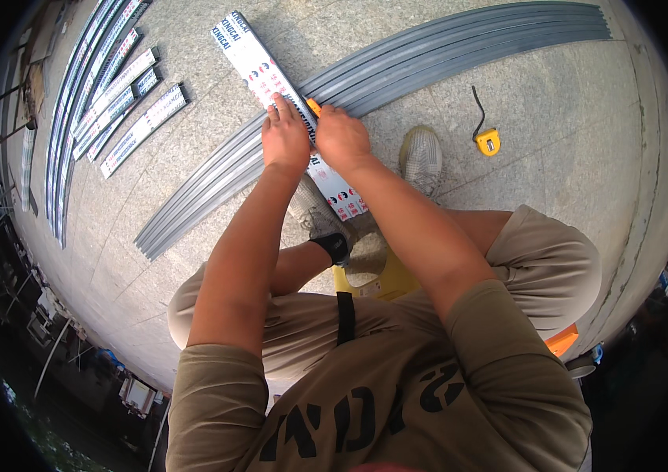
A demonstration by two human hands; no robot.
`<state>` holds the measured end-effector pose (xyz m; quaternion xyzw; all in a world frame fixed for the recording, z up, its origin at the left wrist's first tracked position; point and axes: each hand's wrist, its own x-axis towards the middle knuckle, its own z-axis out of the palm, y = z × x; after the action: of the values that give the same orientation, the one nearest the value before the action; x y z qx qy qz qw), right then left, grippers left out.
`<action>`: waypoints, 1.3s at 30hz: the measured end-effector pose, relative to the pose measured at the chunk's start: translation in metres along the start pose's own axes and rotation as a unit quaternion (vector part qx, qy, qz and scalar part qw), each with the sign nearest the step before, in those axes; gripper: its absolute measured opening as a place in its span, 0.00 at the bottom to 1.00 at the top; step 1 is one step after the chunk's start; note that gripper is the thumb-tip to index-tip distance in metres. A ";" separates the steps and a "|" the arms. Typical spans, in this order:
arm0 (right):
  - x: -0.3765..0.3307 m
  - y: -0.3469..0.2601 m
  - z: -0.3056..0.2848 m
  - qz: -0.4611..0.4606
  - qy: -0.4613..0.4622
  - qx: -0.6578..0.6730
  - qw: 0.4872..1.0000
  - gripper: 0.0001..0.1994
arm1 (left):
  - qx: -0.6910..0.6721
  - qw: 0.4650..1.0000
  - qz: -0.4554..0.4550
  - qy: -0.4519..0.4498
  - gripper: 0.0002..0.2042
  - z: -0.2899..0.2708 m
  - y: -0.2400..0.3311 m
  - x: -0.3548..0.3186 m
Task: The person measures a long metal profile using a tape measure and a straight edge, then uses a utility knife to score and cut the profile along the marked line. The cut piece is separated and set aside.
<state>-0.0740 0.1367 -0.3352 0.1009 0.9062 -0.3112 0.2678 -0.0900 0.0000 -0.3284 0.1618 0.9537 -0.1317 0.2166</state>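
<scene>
A long, straight profile [241, 59] wrapped in white printed film lies slantwise across a row of grey metal strips [397, 59]. My left hand [286, 141] rests on top of the profile with its fingers stretched out along the film. Right beside it, my right hand [342, 138] is closed at the profile's right edge. A slim orange tool [314, 107] sticks out of that fist; most of it is hidden, so its exact kind does not show. The profile's near end [347, 200] reaches between my shoes.
Shorter film-covered profiles [145, 130] and long curved-looking strips [62, 149] lie at the left. A yellow tape measure [488, 141] with a black strap is on the stone floor at right. Under me is a yellow stool [385, 283]; an orange object [563, 340] sits behind my right knee.
</scene>
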 end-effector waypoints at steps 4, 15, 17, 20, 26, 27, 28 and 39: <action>0.002 -0.007 -0.003 0.013 -0.025 -0.032 0.999 0.14 | 0.009 1.000 0.006 0.014 0.44 0.007 0.000 0.001; 0.003 -0.017 -0.009 0.047 -0.049 0.031 0.997 0.15 | 0.002 1.000 0.008 0.029 0.33 0.019 -0.004 0.004; 0.003 -0.015 -0.005 0.038 -0.038 0.026 0.998 0.14 | 0.006 1.000 0.006 0.027 0.34 0.020 -0.004 0.005; 0.003 -0.013 0.000 0.023 -0.023 0.017 0.999 0.13 | 0.005 1.000 0.006 0.025 0.34 0.020 -0.003 0.005; 0.002 -0.016 -0.001 0.037 -0.027 0.028 0.999 0.13 | -0.006 1.000 0.005 0.024 0.33 0.019 -0.003 0.004; 0.002 -0.016 -0.003 0.042 -0.033 0.035 0.998 0.14 | -0.008 1.000 0.005 0.025 0.33 0.019 -0.003 0.004; 0.002 -0.017 -0.004 0.047 -0.039 0.042 0.997 0.14 | -0.011 1.000 0.004 0.025 0.33 0.019 -0.003 0.004; 0.002 -0.015 0.000 0.045 -0.033 0.042 0.998 0.14 | -0.011 1.000 0.000 0.027 0.31 0.020 -0.002 0.005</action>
<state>-0.0813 0.1254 -0.3287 0.1430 0.8774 -0.3401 0.3067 -0.0878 -0.0069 -0.3479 0.1631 0.9606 -0.1166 0.1927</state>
